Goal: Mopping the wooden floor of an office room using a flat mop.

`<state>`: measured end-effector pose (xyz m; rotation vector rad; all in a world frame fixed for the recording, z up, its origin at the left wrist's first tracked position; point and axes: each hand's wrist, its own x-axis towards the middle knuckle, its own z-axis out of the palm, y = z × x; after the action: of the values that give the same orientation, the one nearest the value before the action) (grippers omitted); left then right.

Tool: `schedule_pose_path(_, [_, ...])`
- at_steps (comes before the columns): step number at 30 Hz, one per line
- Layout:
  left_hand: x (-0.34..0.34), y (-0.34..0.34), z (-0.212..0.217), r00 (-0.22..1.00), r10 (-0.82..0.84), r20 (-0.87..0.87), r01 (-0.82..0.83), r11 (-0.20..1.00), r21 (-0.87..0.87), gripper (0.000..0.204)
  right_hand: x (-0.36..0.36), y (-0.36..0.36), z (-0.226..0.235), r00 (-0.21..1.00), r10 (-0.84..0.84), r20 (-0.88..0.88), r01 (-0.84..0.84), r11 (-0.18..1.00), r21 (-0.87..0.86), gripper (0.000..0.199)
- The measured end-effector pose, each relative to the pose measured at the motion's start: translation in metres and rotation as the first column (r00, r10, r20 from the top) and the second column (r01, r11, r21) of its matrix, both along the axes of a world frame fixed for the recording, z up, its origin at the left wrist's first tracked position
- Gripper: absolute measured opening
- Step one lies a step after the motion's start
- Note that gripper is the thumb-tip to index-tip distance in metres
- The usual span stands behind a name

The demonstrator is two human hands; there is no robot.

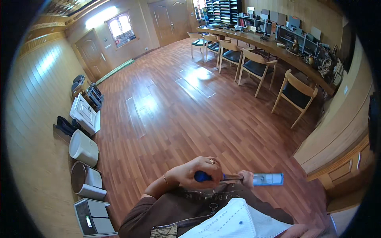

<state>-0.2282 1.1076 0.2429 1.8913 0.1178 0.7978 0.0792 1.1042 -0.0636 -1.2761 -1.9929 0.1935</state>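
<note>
Low in the frame, the left hand [200, 171] is clenched round a blue-handled screwdriver [206, 177] — the right hand [247, 178] pinches a pale blue tube [268, 179] at its tip.

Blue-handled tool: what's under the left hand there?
The left hand wraps the blue handle; only its butt end shows. The thin shaft runs right to the right hand, which holds a pale blue packet. The tool's tip is hidden.

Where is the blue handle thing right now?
In the head view, the blue-handled tool is low in the middle, gripped in the left hand just above the brown jacket, its tip toward the pale tube at the right hand.
</note>
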Motion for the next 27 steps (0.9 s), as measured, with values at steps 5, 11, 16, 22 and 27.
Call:
schedule_pose_path(5, [0.034,0.034,-0.004,0.994,0.077,-0.074,-0.049,0.945,0.322,0.015,-0.003,0.071,0.037,0.990,0.080,-0.115,-0.078,0.997,0.027,0.023])
schedule_pose_path(11, [0.068,0.103,-0.044,0.955,0.286,-0.077,-0.212,0.842,0.496,0.028,-0.065,0.102,0.202,0.863,0.392,-0.318,-0.358,0.920,0.162,0.011])
schedule_pose_path(16, [0.090,0.158,-0.069,0.923,0.375,-0.082,-0.238,0.727,0.645,0.050,-0.075,0.106,0.185,0.846,0.202,-0.494,-0.097,0.969,0.229,0.032])
schedule_pose_path(22, [0.079,0.205,-0.107,0.952,0.200,-0.233,-0.026,0.808,0.589,0.096,-0.087,0.110,0.156,0.811,-0.556,-0.184,0.580,0.804,0.131,0.030])
schedule_pose_path(27, [0.088,0.266,-0.200,0.867,0.045,-0.496,0.234,0.842,0.486,0.098,-0.097,0.093,0.147,0.640,-0.655,-0.401,0.721,0.693,0.017,0.013])
